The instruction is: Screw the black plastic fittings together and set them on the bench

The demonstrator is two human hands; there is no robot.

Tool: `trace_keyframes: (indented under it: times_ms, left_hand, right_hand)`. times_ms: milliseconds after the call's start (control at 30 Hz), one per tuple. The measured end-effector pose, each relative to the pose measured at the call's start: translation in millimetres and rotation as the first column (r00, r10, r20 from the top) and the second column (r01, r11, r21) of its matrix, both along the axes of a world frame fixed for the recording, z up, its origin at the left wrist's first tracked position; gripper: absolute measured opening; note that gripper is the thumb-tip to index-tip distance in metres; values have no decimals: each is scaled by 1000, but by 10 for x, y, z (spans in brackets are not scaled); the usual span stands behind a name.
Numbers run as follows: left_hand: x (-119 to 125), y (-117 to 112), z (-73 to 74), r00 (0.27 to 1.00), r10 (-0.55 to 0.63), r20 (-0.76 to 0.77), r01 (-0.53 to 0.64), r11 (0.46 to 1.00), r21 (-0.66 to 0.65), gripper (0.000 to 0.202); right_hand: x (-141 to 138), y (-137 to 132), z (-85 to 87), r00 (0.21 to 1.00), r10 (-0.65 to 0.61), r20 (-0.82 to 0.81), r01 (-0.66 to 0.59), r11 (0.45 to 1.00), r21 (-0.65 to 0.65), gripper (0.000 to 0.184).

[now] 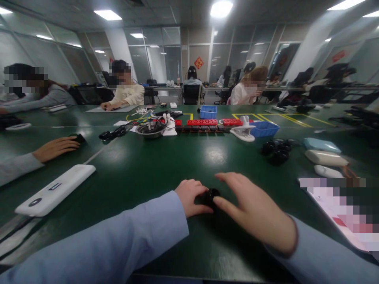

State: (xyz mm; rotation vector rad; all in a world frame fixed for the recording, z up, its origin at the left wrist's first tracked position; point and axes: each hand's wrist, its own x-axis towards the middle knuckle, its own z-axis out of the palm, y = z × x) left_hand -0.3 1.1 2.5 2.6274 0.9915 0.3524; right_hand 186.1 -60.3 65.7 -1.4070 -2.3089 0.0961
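Observation:
A small black round piece, ring-shaped on top, rests on the green table in front of me. My left hand has its thumb and fingers closed around the piece from the left. On the other side, my right hand hovers with thumb and fingers spread apart. Its thumb tip comes right beside the piece; whether they touch I cannot tell. Further right lies a cluster of black rounded pieces, similar in colour.
A white power bank lies left, near another person's hand. Red blocks, a metal bowl, a white clamp stand and blue bins line the back. Pouches and a pixelated flat item sit right.

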Motion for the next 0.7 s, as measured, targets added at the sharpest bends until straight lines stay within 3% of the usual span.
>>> trace_keyframes:
  times_ms: [133,300,700]
  left_hand:
    - [42,-12,-2,999,35,-10,-35,999,-2,38]
    - [127,78,1,997,80,2,-80,997,-10,38]
    - [180,113,4,995,100,23,-99,995,-29,28]
  right_hand:
    - [-136,99,-183,994,63,85,-51,989,-136,22]
    - [-33,281,-178,980,194,37,-185,968,-169,30]
    - [-14,302,-259,988,103,-117,-122,978,-168,20]
